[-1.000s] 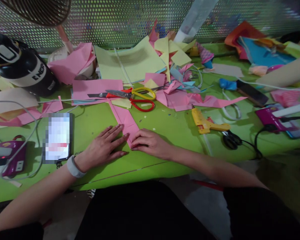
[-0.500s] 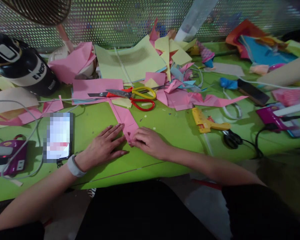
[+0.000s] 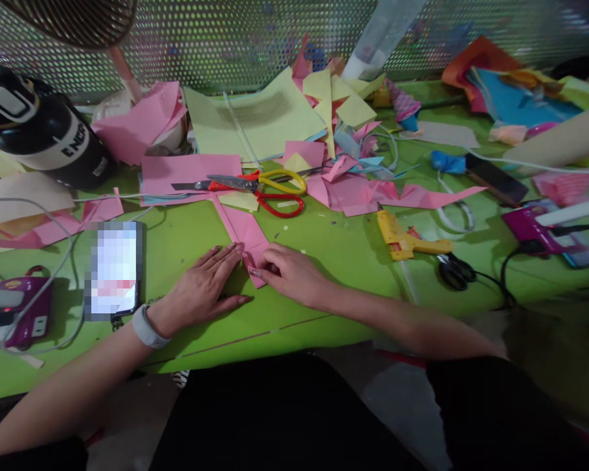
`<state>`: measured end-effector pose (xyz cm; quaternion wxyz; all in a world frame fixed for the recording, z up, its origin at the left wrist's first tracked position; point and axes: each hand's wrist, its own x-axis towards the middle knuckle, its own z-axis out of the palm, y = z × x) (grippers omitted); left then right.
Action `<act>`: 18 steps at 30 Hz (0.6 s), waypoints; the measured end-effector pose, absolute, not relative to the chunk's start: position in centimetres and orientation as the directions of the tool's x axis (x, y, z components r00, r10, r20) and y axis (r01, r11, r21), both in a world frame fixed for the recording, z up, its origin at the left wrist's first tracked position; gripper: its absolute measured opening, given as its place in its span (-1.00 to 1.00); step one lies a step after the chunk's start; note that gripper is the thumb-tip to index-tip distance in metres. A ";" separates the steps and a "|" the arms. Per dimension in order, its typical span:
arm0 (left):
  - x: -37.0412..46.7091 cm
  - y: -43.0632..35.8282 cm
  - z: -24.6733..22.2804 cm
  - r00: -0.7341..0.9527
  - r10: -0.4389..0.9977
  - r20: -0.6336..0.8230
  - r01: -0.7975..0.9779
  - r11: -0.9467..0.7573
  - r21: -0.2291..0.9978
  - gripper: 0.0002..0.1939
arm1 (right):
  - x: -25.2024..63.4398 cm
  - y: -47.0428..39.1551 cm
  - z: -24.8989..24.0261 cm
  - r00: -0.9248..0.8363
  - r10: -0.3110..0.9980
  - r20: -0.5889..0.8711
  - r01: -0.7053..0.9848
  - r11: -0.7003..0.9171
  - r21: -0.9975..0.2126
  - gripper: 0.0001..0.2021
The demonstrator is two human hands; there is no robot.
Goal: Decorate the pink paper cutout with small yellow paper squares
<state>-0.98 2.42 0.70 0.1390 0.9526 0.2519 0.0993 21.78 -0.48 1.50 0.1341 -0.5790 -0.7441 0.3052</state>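
Note:
A long pink paper strip (image 3: 243, 226) with a fold line along its left side lies slanted on the green table. My left hand (image 3: 209, 281) rests flat, fingers stretched, its fingertips pressing the strip's left edge. My right hand (image 3: 292, 275) is closed, thumb and curled fingers pinching the strip near its lower end; part of the strip is hidden under it. Just past the strip's far end lie scissors (image 3: 279, 203) with red and yellow handles, and a grey blade beside them. A pink paper stack (image 3: 191, 171) is under the blade.
A phone (image 3: 115, 268) and a purple power socket (image 3: 29, 311) with cables lie left, below a black bottle (image 3: 53, 140). On the right are a yellow glue gun (image 3: 407, 239), black-handled scissors (image 3: 455, 271) and another purple socket (image 3: 533, 229). Yellow paper sheets (image 3: 255, 114) and scraps fill the back.
My right hand has slid slightly up along the strip, away from its lower end, which now shows. My left hand has stayed nearly in place, its fingers closer together.

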 end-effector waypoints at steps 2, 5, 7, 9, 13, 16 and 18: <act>-1.0 2.4 0.7 0.848 0.512 0.141 0.449 -0.833 0.324 -0.12 | 21.8 -0.5 1.5 -0.294 0.944 -0.150 0.778 0.145 -0.611 -0.82; -1.0 2.4 0.6 0.857 0.495 0.141 0.437 -0.845 0.308 -0.14 | 21.7 -0.5 1.4 -0.293 0.944 -0.153 0.776 0.141 -0.615 -0.88; -1.1 2.5 0.5 0.873 0.473 0.122 0.426 -0.859 0.284 -0.19 | 21.7 -0.6 1.4 -0.287 0.945 -0.157 0.778 0.135 -0.614 -0.90; -1.1 2.6 0.4 0.884 0.455 0.104 0.417 -0.870 0.265 -0.23 | 21.7 -0.6 1.4 -0.279 0.947 -0.158 0.781 0.128 -0.611 -0.89; -1.2 2.7 0.1 0.891 0.444 0.097 0.409 -0.876 0.256 -0.28 | 21.6 -0.6 1.4 -0.275 0.950 -0.146 0.785 0.134 -0.605 -0.88; -1.3 2.7 0.1 0.890 0.446 0.097 0.413 -0.877 0.245 -0.29 | 21.6 -0.6 1.4 -0.277 0.951 -0.135 0.794 0.147 -0.590 -0.86; -1.3 2.7 0.1 0.890 0.446 0.097 0.415 -0.879 0.237 -0.30 | 21.6 -0.6 1.4 -0.282 0.950 -0.133 0.796 0.154 -0.586 -0.84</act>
